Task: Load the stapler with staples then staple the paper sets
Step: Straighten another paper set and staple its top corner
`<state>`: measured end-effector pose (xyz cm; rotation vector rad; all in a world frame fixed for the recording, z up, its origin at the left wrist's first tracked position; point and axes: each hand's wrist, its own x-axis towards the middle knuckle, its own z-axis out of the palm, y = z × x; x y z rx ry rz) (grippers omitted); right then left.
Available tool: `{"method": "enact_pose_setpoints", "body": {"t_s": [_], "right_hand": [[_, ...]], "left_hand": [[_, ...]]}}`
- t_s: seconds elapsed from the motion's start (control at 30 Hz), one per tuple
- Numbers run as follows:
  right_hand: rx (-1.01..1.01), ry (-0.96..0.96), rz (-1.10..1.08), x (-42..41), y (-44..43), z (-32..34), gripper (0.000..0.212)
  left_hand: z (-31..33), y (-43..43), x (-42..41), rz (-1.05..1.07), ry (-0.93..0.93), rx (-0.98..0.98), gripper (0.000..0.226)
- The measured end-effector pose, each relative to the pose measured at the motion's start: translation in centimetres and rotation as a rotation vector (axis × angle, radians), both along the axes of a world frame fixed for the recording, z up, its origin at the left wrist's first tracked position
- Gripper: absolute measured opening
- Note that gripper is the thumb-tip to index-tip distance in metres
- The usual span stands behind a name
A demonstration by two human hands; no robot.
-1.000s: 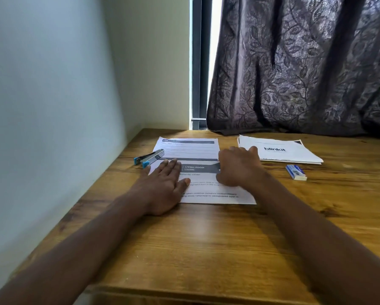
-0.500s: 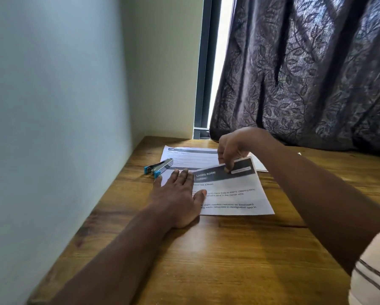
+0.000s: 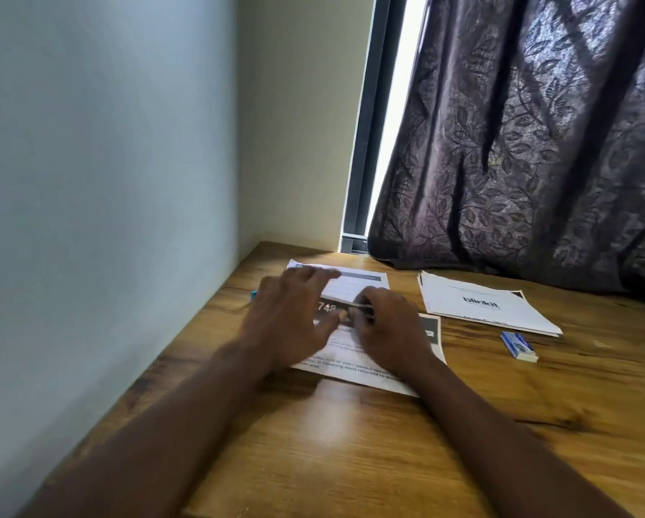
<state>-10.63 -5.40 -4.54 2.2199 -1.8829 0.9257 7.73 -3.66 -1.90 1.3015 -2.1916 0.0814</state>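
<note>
A set of printed sheets [image 3: 354, 372] with dark header bands lies on the wooden desk [image 3: 351, 443] near the left wall. My left hand [image 3: 287, 315] hovers over the sheets with fingers spread, blurred by motion. My right hand [image 3: 388, 327] rests on the top sheet, its fingertips pinching the sheet's upper edge near the dark band. Only a blue tip of the stapler [image 3: 253, 293] shows behind my left hand. A small blue and white staple box [image 3: 519, 346] lies on the desk to the right.
A second paper stack [image 3: 485, 304] printed "blinkit" lies at the back right. A pale wall [image 3: 89, 218] borders the desk on the left. A dark patterned curtain [image 3: 537, 143] hangs behind the desk, its hem touching the desk's back edge.
My right hand has come down from lifting the top sheet and now sits on the papers. My left hand has moved forward off the desk and over the sheets, covering the stapler.
</note>
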Motion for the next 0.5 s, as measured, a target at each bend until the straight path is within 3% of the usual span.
{"method": "enact_pose_setpoints", "body": {"t_s": [0.07, 0.2, 0.33, 0.4, 0.5], "right_hand": [[-0.013, 0.037, 0.017, 0.1, 0.0, 0.1, 0.007], [0.005, 0.043, 0.048, -0.2, -0.2, 0.1, 0.019], [0.015, 0.000, 0.065, -0.5, -0.4, 0.1, 0.028], [0.020, -0.016, 0.070, -0.6, -0.5, -0.1, 0.030], [0.025, -0.059, 0.069, -0.8, -0.9, -0.2, 0.031]], "left_hand": [[1.3, -2.1, 1.0, 0.079, 0.110, -0.018, 0.060], [2.3, -6.4, 3.4, 0.336, -0.065, 0.221, 0.061], [0.6, -8.6, 4.7, 0.223, -0.081, 0.359, 0.048], [-0.3, -9.1, 5.2, 0.202, 0.013, 0.330, 0.034], [-0.9, -9.5, 5.7, 0.147, 0.356, 0.290, 0.019]]}}
